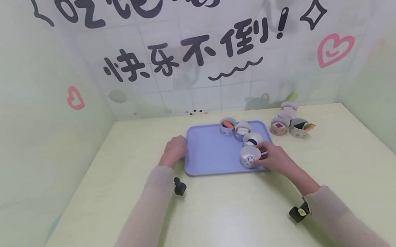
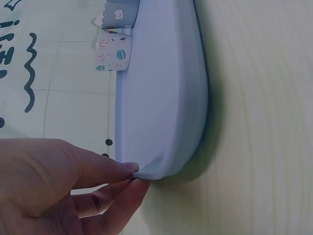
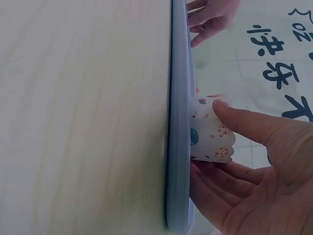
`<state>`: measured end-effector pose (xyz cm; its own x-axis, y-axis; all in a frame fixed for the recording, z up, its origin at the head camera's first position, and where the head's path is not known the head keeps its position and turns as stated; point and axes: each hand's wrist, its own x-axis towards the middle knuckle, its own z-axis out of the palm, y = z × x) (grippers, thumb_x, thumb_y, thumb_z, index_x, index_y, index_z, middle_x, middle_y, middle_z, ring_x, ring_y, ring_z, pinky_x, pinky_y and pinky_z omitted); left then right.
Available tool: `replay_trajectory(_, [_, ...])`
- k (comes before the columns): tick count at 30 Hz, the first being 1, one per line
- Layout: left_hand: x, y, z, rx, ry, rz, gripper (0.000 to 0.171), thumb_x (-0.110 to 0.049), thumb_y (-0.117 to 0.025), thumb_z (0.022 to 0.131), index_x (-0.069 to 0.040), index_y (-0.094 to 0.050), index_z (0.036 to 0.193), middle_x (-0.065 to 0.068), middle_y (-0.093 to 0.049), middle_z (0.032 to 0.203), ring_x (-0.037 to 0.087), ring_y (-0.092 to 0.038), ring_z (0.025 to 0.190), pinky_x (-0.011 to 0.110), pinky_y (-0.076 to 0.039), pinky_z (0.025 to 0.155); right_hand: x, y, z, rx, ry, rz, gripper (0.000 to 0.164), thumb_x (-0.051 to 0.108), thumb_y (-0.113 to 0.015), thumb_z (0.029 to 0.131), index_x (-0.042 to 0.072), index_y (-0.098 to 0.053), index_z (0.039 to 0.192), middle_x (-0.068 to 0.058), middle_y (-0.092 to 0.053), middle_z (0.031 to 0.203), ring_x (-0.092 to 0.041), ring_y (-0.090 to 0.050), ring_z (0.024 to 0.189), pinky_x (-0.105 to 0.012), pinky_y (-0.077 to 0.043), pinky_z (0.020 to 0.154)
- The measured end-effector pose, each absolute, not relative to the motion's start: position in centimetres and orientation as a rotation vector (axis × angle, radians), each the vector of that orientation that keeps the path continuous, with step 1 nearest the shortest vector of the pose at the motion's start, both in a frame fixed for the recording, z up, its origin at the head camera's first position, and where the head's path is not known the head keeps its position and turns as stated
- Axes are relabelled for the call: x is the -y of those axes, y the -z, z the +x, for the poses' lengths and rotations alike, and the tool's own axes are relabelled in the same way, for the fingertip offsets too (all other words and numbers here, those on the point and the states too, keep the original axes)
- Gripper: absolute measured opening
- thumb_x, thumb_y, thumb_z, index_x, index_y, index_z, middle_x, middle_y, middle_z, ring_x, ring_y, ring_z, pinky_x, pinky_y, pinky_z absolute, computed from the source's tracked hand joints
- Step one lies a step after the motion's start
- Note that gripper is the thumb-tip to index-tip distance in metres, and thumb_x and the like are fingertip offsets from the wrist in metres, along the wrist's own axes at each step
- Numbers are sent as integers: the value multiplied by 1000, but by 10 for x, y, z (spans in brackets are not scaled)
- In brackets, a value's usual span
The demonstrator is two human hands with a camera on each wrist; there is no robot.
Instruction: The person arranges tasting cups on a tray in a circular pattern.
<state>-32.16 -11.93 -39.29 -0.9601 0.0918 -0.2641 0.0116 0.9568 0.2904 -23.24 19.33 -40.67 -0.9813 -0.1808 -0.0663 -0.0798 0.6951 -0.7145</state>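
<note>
My left hand (image 1: 175, 151) pinches the left rim of a blue rectangular tray (image 1: 211, 150), thumb above and fingers below, as the left wrist view shows. At the tray's front right corner, my right hand (image 1: 275, 158) holds a patterned paper cup (image 1: 246, 158) with a scalloped rim, thumb on one side and fingers on the other. Behind it, three more cups run in a slanting row: a cup with a black-banded piece (image 1: 252, 139), a cup with white contents (image 1: 242, 130) and a cup with an orange piece (image 1: 227, 125). The right wrist view shows the held cup's printed wall (image 3: 211, 129) over the tray edge.
Right of the tray, several more cups cluster on the pale table (image 1: 220, 219), among them a cup with a red square (image 1: 279, 126) and a cup with dark and orange contents (image 1: 299, 128). A printed wall (image 1: 188, 97) rises behind the table.
</note>
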Motion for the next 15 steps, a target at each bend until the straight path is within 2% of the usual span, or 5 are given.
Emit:
replay_trajectory(7, [121, 394, -322, -2830, -448, 73, 25, 0, -51, 95, 2, -65, 115, 12, -63, 91, 21, -56, 74, 25, -48, 62, -191, 407, -229, -2721, 1227, -208, 60, 19, -79, 85, -7, -47, 129, -28, -61, 126, -41, -62, 118, -48, -53, 99])
replay_trajectory(11, [120, 395, -322, -2848, -427, 77, 29, -2, -52, 95, 2, -63, 122, 13, -65, 95, 21, -57, 75, 26, -48, 63, -195, 404, -227, -2721, 1253, -228, 61, 21, -79, 85, -6, -47, 130, -28, -61, 127, -42, -61, 120, -49, -51, 101])
replay_trajectory(15, [118, 396, -321, -2838, -429, 70, 27, -1, -52, 95, 2, -64, 120, 13, -65, 94, 21, -57, 75, 26, -48, 63, -211, 395, -226, -2765, 1263, -235, 61, 22, -75, 88, -7, -48, 134, -28, -61, 129, -43, -62, 119, -49, -53, 99])
